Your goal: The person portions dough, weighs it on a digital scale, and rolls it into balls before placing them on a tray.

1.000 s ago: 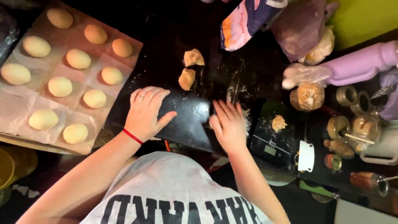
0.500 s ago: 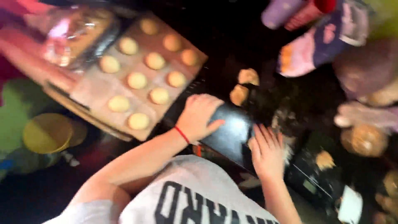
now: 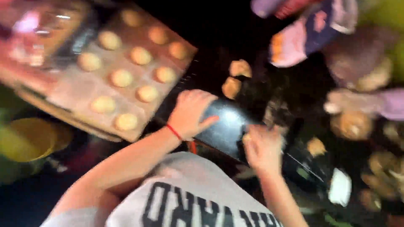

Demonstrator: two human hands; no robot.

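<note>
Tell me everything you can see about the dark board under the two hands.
The dark board is a flat, glossy black slab, maybe metal or stone, lying tilted in the frame on the dark counter. The left hand lies palm down on its near corner; the right hand touches its opposite edge. Two dough pieces sit just beyond it. Blur hides finer detail.

Dough balls (image 3: pixel 122 77) in rows on lined tray (image 3: pixel 71 98), left of board (image 3: pixel 227 126). Left hand (image 3: pixel 190 113) flat on board's left part, right hand (image 3: pixel 263 147) at its right edge. Two dough pieces (image 3: pixel 235 77) just behind board. Bowl (image 3: pixel 25 138) before tray, far left. Scale (image 3: pixel 307 168) right of board.
</note>
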